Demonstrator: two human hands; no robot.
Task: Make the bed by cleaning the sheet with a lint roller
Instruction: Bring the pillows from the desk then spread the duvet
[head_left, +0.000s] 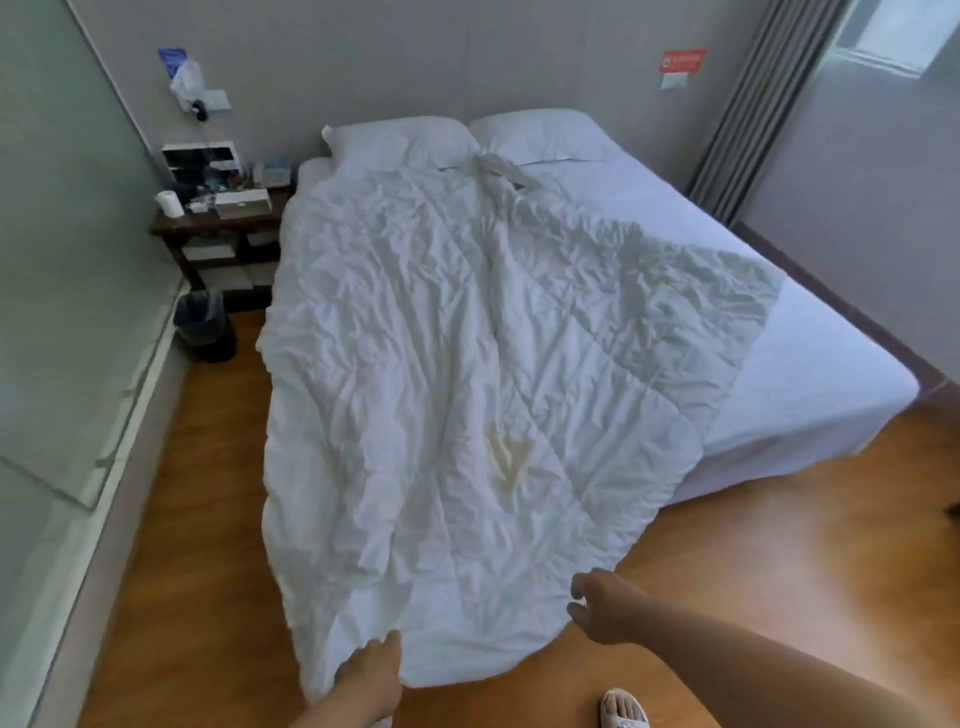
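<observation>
At the foot of the bed, my left hand pinches the duvet corner to straighten it; my right hand hovers loosely curled beside the hem. Sheet lies half-covered; no lint roller visible.

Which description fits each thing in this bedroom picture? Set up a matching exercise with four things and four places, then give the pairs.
Things:
1. comforter
2. pillows
3. waste bin
4. nightstand

Places:
A. at the head of the bed
B. on the floor in front of the nightstand
C. spread askew, hanging off the foot of the bed
D. left of the bed, against the wall

Pairs: 1-C, 2-A, 3-B, 4-D
</observation>
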